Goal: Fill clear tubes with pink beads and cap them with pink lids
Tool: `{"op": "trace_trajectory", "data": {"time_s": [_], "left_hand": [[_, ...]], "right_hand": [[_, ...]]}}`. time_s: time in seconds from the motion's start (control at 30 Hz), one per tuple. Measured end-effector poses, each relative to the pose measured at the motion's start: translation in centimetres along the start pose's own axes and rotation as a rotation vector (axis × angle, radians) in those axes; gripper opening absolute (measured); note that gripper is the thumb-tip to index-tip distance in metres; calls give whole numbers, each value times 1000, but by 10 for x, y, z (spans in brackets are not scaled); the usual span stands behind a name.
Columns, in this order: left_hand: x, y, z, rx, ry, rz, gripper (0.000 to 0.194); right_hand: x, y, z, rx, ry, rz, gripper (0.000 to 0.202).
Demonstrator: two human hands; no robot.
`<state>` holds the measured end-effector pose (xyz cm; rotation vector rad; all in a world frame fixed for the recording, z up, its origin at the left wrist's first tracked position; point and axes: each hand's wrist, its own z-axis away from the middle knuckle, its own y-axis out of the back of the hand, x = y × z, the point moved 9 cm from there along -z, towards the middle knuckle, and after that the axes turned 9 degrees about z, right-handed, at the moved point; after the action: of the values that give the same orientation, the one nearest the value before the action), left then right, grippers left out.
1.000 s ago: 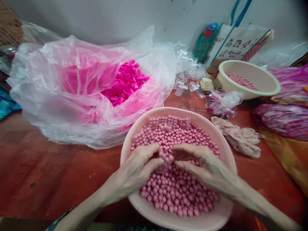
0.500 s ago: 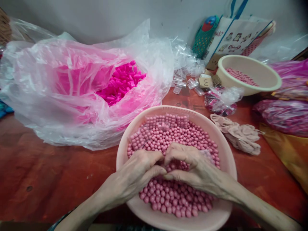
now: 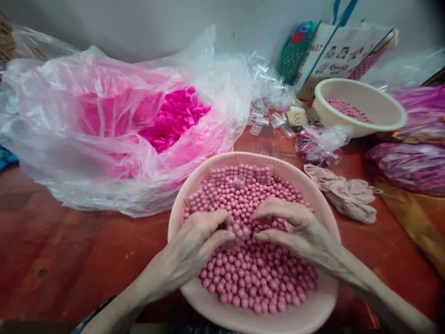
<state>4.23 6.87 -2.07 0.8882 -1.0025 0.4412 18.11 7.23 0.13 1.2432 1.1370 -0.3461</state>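
Note:
Several pink round beads [image 3: 257, 283] fill a pale pink plastic basin [image 3: 332, 232] in front of me. Over the beads, my left hand [image 3: 194, 243] pinches a small clear plastic case [image 3: 239, 230] with pink beads in it between thumb and fingers. My right hand [image 3: 295, 227] is just right of that case, thumb and forefinger apart, with nothing visible between their tips. Bead-filled clear cases [image 3: 262, 175] lie along the basin's far side. Something clear shows beside the right hand's fingers, partly hidden by them.
A large clear plastic bag [image 3: 139, 195] of bright pink pieces [image 3: 177, 118] stands at left. Empty clear cases [image 3: 259, 121] lie behind the basin. At right are a cream bowl [image 3: 392, 121], a beige crumpled cloth [image 3: 351, 197] and purple-pink bags [image 3: 413, 167] on the red-brown table.
My right hand has drawn away to the right from the left, its fingers opening. The bead-filled case in my left hand now shows between the hands.

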Motion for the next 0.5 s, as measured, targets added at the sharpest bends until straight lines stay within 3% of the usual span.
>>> {"op": "trace_trajectory", "data": {"time_s": [0.13, 0.27, 0.5], "left_hand": [[-7, 0, 7, 28, -17, -11, 17], [-8, -1, 10, 27, -64, -37, 22], [5, -13, 6, -73, -170, -135, 17]], "right_hand": [[-8, -20, -3, -118, 77, 95, 13], [-7, -34, -4, -234, 23, 163, 10], [-5, -30, -1, -320, -84, 177, 14]]}}
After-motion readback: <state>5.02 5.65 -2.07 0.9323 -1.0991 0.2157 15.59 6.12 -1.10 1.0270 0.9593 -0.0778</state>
